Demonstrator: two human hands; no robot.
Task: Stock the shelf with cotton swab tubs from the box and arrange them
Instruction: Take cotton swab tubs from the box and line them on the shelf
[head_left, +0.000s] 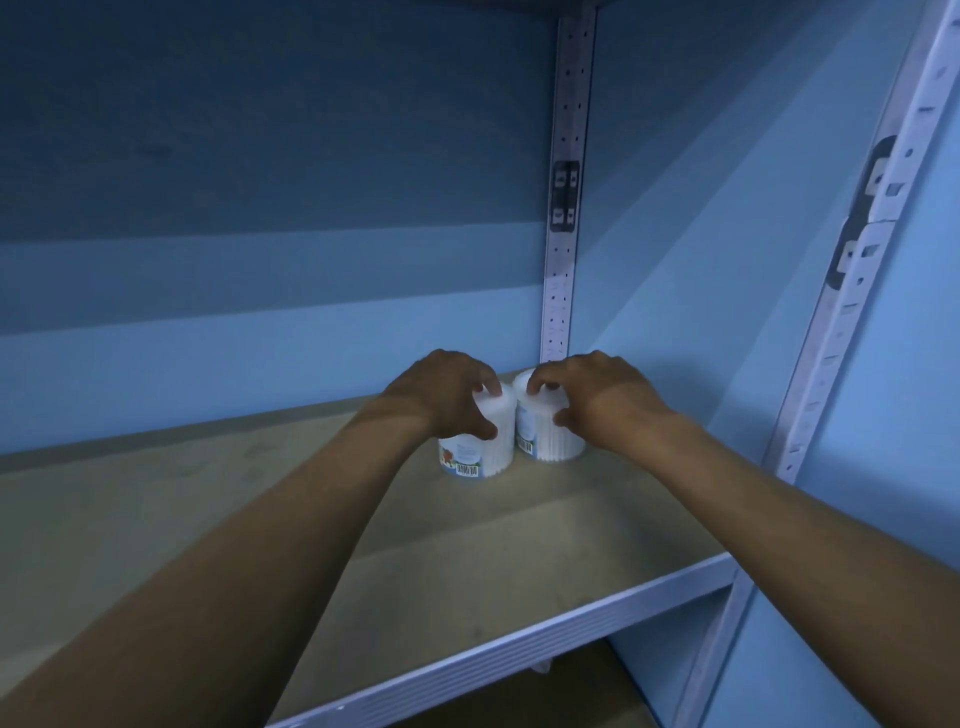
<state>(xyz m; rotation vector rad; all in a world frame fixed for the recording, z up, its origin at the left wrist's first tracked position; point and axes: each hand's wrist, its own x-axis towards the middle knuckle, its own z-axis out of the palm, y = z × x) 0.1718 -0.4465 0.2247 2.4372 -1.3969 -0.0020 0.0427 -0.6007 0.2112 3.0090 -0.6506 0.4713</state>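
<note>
White tubs (480, 441) (548, 428) upright, touching, gripped by left hand (441, 397) and right hand (597, 402)

No legible words, brands or numbers anywhere. Only barcodes, too small to decode: one low on the label of the left cotton swab tub (475, 447), another low on the label of the right cotton swab tub (548, 431). Faint print and a blurred orange picture on the left label, unreadable.
</note>
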